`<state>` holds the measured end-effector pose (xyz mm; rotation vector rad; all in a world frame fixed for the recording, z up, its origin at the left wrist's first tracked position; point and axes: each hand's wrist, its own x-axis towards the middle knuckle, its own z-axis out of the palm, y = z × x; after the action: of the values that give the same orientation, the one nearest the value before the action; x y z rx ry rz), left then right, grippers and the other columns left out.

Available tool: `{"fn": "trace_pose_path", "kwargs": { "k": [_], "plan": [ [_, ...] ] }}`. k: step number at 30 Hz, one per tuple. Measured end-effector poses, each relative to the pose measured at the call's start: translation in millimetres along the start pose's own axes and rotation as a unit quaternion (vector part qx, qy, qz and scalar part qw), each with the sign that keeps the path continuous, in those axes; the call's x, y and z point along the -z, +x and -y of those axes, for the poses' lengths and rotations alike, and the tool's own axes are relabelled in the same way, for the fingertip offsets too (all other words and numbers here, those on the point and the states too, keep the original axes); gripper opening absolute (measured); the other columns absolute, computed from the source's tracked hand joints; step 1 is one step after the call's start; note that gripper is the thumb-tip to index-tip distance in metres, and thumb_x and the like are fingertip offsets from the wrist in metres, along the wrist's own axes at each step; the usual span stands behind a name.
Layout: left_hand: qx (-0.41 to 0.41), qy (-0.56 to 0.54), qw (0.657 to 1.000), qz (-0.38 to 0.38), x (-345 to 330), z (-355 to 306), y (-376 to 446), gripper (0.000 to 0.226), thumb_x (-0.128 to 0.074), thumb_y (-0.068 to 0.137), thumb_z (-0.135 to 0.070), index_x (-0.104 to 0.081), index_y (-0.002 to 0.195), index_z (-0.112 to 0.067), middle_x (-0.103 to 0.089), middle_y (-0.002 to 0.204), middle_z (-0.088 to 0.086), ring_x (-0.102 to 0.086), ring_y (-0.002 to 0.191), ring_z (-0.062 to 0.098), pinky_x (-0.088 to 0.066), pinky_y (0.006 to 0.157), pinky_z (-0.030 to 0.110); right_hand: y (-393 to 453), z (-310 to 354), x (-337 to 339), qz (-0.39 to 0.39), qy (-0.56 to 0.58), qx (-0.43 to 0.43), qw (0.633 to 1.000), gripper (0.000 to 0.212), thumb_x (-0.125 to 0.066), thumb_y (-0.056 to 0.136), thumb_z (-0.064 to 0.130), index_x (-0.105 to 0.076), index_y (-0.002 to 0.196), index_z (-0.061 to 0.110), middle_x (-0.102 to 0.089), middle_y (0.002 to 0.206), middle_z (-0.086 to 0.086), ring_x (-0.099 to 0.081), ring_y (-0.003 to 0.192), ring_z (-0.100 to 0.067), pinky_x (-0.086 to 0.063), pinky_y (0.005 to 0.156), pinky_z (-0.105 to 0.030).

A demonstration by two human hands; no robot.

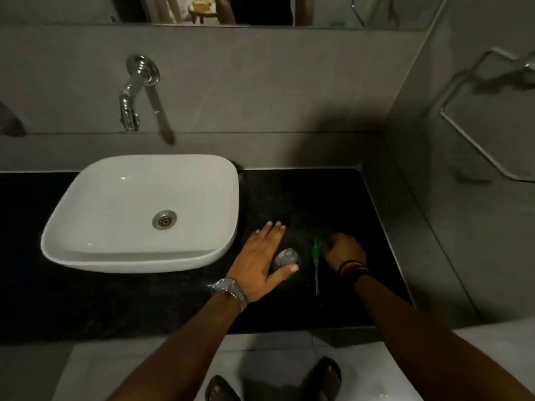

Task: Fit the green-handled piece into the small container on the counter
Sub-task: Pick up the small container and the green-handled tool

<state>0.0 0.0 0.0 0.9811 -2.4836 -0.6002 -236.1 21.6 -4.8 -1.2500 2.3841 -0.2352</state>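
On the black counter (289,308), right of the sink (139,215), a small clear container (285,257) sits under the spread left hand (262,263). The right hand (343,250), fingers curled, pinches the green-handled piece (316,250), thin shaft lying flat.

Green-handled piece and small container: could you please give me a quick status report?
Left hand open, cupping the small clear container. Right hand curled at the green-handled piece, piece lying on the black counter, not yet fitted. Nothing between them.
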Motion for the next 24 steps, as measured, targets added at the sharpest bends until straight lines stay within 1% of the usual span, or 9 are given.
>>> {"fn": "trace_pose_path", "kwargs": {
  "k": [4, 7, 12, 15, 17, 19, 20, 21, 24],
  "plan": [
    [0.144, -0.091, 0.985, 0.029, -16, -1, -11, 0.093, -0.076, 0.076, -0.060, -0.037, 0.153, -0.023, -0.040, 0.158, 0.004, -0.025, 0.151, 0.015, -0.027, 0.122, 0.040, 14, 2, -1, 0.066, 0.045, -0.065, 0.995, 0.063, -0.071, 0.071, 0.058, -0.071, 0.112, 0.010, -0.070, 0.119, -0.018, -0.066, 0.110, -0.038, -0.056, 0.090, -0.043],
    [0.190, -0.114, 0.975, 0.011, -23, 1, -7, 0.092, -0.083, 0.069, -0.056, -0.045, 0.148, -0.026, -0.053, 0.148, 0.000, -0.037, 0.144, 0.014, -0.033, 0.119, 0.036, 21, 18, -2, 0.076, 0.025, -0.081, 0.993, 0.064, -0.080, 0.072, 0.048, -0.066, 0.120, 0.009, -0.067, 0.126, -0.015, -0.063, 0.116, -0.036, -0.054, 0.093, -0.041],
    [0.186, -0.126, 0.974, 0.006, -25, -1, 3, 0.081, -0.085, 0.067, -0.053, -0.057, 0.138, -0.028, -0.062, 0.138, 0.000, -0.051, 0.131, 0.013, -0.041, 0.111, 0.029, 24, 25, -14, 0.056, -0.028, -0.081, 0.995, 0.053, -0.084, 0.070, 0.039, -0.070, 0.115, 0.014, -0.070, 0.121, -0.009, -0.065, 0.112, -0.032, -0.054, 0.088, -0.038],
    [0.167, -0.136, 0.977, -0.002, -23, -3, 7, 0.060, -0.084, 0.071, -0.047, -0.068, 0.125, -0.026, -0.070, 0.121, -0.002, -0.063, 0.113, 0.011, -0.051, 0.099, 0.030, 22, 24, -5, 0.052, 0.005, -0.075, 0.996, 0.061, -0.083, 0.069, 0.043, -0.067, 0.117, 0.011, -0.070, 0.119, -0.011, -0.066, 0.110, -0.033, -0.055, 0.088, -0.039],
    [0.153, -0.153, 0.976, -0.009, -22, -5, 6, 0.047, -0.084, 0.074, -0.042, -0.073, 0.116, -0.026, -0.072, 0.111, -0.003, -0.064, 0.103, 0.009, -0.052, 0.093, 0.024, 17, 25, 10, 0.041, 0.078, -0.055, 0.995, 0.057, -0.082, 0.064, 0.053, -0.071, 0.104, 0.013, -0.073, 0.108, -0.010, -0.069, 0.100, -0.031, -0.057, 0.086, -0.042],
    [0.154, -0.165, 0.974, -0.012, -22, -5, 6, 0.044, -0.085, 0.074, -0.038, -0.075, 0.115, -0.024, -0.073, 0.112, -0.001, -0.062, 0.106, 0.009, -0.045, 0.093, 0.009, 4, 24, 29, -0.002, 0.179, -0.014, 0.984, 0.044, -0.081, 0.062, 0.058, -0.075, 0.079, 0.017, -0.076, 0.085, -0.005, -0.072, 0.084, -0.023, -0.059, 0.080, -0.041],
    [0.156, -0.171, 0.973, -0.014, -23, -4, 5, 0.045, -0.085, 0.074, -0.039, -0.075, 0.115, -0.024, -0.073, 0.114, -0.002, -0.061, 0.109, 0.008, -0.044, 0.096, 0.009, -6, 24, 40, -0.032, 0.228, 0.011, 0.973, 0.040, -0.080, 0.064, 0.056, -0.075, 0.074, 0.017, -0.075, 0.077, -0.001, -0.072, 0.077, -0.019, -0.060, 0.077, -0.039],
    [0.160, -0.177, 0.971, -0.014, -24, -3, 5, 0.046, -0.085, 0.073, -0.041, -0.075, 0.115, -0.024, -0.073, 0.115, -0.004, -0.061, 0.111, 0.008, -0.046, 0.100, 0.017, -20, 27, 50, -0.054, 0.276, 0.033, 0.959, 0.036, -0.081, 0.067, 0.052, -0.075, 0.075, 0.018, -0.075, 0.075, 0.002, -0.071, 0.075, -0.015, -0.059, 0.076, -0.035],
    [0.176, -0.178, 0.968, -0.015, -31, 2, 6, 0.054, -0.085, 0.070, -0.047, -0.073, 0.118, -0.025, -0.068, 0.129, -0.005, -0.053, 0.129, 0.012, -0.042, 0.113, 0.039, -63, 33, 73, -0.095, 0.404, 0.097, 0.905, 0.028, -0.081, 0.074, 0.041, -0.076, 0.090, 0.019, -0.076, 0.084, 0.005, -0.072, 0.078, -0.005, -0.057, 0.073, -0.020]
  ]
}}
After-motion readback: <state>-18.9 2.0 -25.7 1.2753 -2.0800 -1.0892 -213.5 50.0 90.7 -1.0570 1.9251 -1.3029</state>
